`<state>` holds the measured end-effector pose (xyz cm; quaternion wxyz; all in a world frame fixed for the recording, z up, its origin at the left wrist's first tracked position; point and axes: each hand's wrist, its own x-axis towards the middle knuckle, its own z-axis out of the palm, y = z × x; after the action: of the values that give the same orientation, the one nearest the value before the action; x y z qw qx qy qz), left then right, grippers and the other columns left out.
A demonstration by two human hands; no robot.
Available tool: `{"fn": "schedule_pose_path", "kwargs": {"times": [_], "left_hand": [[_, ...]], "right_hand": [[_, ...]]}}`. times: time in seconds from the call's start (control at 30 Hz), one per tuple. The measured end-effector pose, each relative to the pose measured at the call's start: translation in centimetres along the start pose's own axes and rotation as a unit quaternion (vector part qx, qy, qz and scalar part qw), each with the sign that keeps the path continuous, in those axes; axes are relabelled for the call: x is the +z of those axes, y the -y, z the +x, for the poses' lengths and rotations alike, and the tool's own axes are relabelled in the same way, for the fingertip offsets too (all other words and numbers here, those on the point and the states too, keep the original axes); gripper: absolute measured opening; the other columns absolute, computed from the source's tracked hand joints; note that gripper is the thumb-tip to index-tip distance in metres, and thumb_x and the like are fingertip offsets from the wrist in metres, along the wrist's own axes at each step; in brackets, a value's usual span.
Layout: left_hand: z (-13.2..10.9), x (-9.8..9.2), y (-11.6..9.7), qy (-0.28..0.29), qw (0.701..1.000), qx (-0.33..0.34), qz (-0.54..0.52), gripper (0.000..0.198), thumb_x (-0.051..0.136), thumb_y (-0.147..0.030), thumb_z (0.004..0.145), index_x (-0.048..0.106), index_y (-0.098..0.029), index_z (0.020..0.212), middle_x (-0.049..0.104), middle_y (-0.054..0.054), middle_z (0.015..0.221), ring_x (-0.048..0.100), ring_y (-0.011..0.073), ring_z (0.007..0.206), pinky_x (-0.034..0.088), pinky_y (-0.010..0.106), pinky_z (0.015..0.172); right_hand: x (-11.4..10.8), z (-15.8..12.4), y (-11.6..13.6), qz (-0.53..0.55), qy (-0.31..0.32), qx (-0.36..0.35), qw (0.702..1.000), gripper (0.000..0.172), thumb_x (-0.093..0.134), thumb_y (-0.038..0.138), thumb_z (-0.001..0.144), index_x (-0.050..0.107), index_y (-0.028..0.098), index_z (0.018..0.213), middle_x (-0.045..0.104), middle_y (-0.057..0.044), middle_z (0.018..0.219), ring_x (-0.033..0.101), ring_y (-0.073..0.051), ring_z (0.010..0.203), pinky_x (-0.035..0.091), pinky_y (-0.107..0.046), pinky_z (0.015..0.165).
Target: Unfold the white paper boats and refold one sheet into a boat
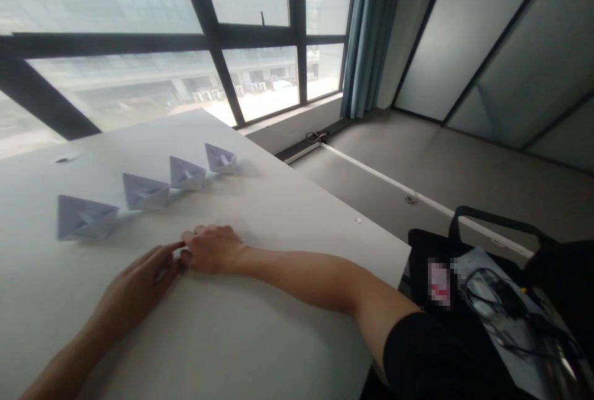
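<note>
Several folded white paper boats stand in a row on the white table [288,214], from the nearest boat [84,218] at the left to the farthest boat [221,159] by the window. My left hand [139,288] lies on the table in front of them, its fingers drawn together and pointing at my right hand. My right hand [213,250] rests on the table with its fingers curled under, knuckles up. The fingertips of both hands meet. Whatever lies between them is hidden or too small to make out.
The table's right edge runs diagonally past my right elbow. Beyond it at the lower right is a black bag [487,301] with cables and papers. A white cable strip [394,184] crosses the grey floor. Large windows and a blue curtain [371,34] stand behind.
</note>
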<state>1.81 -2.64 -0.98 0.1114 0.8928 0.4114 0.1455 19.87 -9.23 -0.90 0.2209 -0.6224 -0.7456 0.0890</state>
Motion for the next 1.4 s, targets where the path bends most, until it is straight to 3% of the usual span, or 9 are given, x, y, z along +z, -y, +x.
{"fn": "schedule_pose_path", "kwargs": {"times": [0.13, 0.27, 0.53, 0.8, 0.9, 1.0, 1.13, 1.27, 1.4], "left_hand": [[-0.4, -0.1, 0.0, 0.048, 0.998, 0.036, -0.012, 0.032, 0.047, -0.043, 0.090, 0.058, -0.025, 0.114, 0.069, -0.001, 0.092, 0.063, 0.0193, 0.081, 0.044, 0.025, 0.075], [-1.2, -0.3, -0.8, 0.018, 0.998, 0.034, -0.043, 0.024, 0.046, -0.037, 0.090, 0.062, -0.021, 0.101, 0.063, 0.000, 0.075, 0.057, 0.0170, 0.067, 0.042, 0.026, 0.066], [-1.9, -0.2, -0.8, -0.041, 0.991, 0.091, -0.090, 0.021, 0.048, -0.028, 0.094, 0.068, -0.021, 0.094, 0.066, 0.005, 0.086, 0.058, 0.0161, 0.072, 0.045, 0.028, 0.071], [-1.7, -1.6, 2.7, -0.305, 0.949, -0.034, -0.066, 0.015, 0.050, -0.019, 0.094, 0.060, -0.019, 0.104, 0.063, 0.008, 0.098, 0.057, 0.0201, 0.094, 0.046, 0.033, 0.087], [-1.6, -2.2, 4.7, -0.353, 0.932, -0.084, -0.021, 0.019, 0.056, -0.020, 0.092, 0.057, -0.018, 0.111, 0.060, 0.011, 0.110, 0.053, 0.0242, 0.105, 0.042, 0.038, 0.096], [-0.7, -2.4, 6.3, -0.334, 0.935, -0.113, 0.027, 0.035, 0.065, -0.025, 0.088, 0.055, -0.017, 0.121, 0.055, 0.013, 0.121, 0.047, 0.0281, 0.117, 0.036, 0.042, 0.105], [2.1, -2.4, 7.4, -0.237, 0.962, -0.125, 0.061, 0.047, 0.073, -0.030, 0.082, 0.058, -0.019, 0.125, 0.043, 0.013, 0.138, 0.041, 0.0321, 0.122, 0.035, 0.043, 0.105], [4.8, -2.7, 8.0, -0.200, 0.963, -0.173, 0.061, 0.033, 0.071, -0.026, 0.082, 0.067, -0.018, 0.114, 0.048, 0.015, 0.130, 0.043, 0.0333, 0.118, 0.037, 0.043, 0.102], [4.4, -3.6, 8.5, -0.203, 0.961, -0.180, 0.052, 0.012, 0.060, -0.016, 0.087, 0.071, -0.017, 0.084, 0.058, 0.013, 0.112, 0.050, 0.0297, 0.109, 0.043, 0.037, 0.092]], "right_hand": [[-0.1, -0.6, 0.4, -0.012, -0.003, 0.014, 1.000, 0.025, 0.042, 0.034, 0.096, 0.058, 0.018, 0.108, 0.067, -0.010, 0.108, 0.065, -0.024, 0.095, 0.051, -0.036, 0.078], [-0.5, -1.3, 1.2, -0.010, 0.009, 0.044, 0.999, 0.020, 0.044, 0.028, 0.096, 0.060, 0.019, 0.103, 0.067, -0.009, 0.107, 0.063, -0.022, 0.099, 0.047, -0.033, 0.083], [0.2, -1.7, 1.4, -0.024, -0.005, 0.059, 0.998, 0.024, 0.042, 0.028, 0.098, 0.063, 0.020, 0.106, 0.069, -0.008, 0.106, 0.063, -0.020, 0.097, 0.041, -0.028, 0.081], [0.8, -1.7, 0.8, -0.014, -0.016, 0.064, 0.998, 0.021, 0.047, 0.025, 0.094, 0.064, 0.022, 0.106, 0.071, -0.005, 0.104, 0.065, -0.019, 0.093, 0.039, -0.027, 0.076], [1.0, -1.6, 0.6, -0.012, -0.021, 0.059, 0.998, 0.020, 0.047, 0.026, 0.094, 0.064, 0.022, 0.104, 0.071, -0.004, 0.102, 0.065, -0.018, 0.090, 0.038, -0.027, 0.072], [1.2, -1.4, 0.4, -0.010, -0.022, 0.058, 0.998, 0.020, 0.047, 0.026, 0.093, 0.064, 0.022, 0.104, 0.072, -0.004, 0.101, 0.065, -0.018, 0.088, 0.037, -0.027, 0.071], [1.3, -1.3, 0.3, -0.004, -0.022, 0.059, 0.998, 0.020, 0.047, 0.026, 0.093, 0.064, 0.023, 0.103, 0.072, -0.005, 0.101, 0.065, -0.018, 0.087, 0.036, -0.027, 0.071], [1.3, -1.3, 0.2, 0.011, -0.025, 0.058, 0.998, 0.020, 0.048, 0.027, 0.093, 0.065, 0.023, 0.103, 0.072, -0.005, 0.102, 0.065, -0.018, 0.087, 0.037, -0.027, 0.072], [1.4, -1.3, 0.1, 0.024, -0.034, 0.055, 0.998, 0.020, 0.049, 0.026, 0.092, 0.066, 0.023, 0.101, 0.073, -0.005, 0.099, 0.065, -0.018, 0.085, 0.038, -0.027, 0.072]]}}
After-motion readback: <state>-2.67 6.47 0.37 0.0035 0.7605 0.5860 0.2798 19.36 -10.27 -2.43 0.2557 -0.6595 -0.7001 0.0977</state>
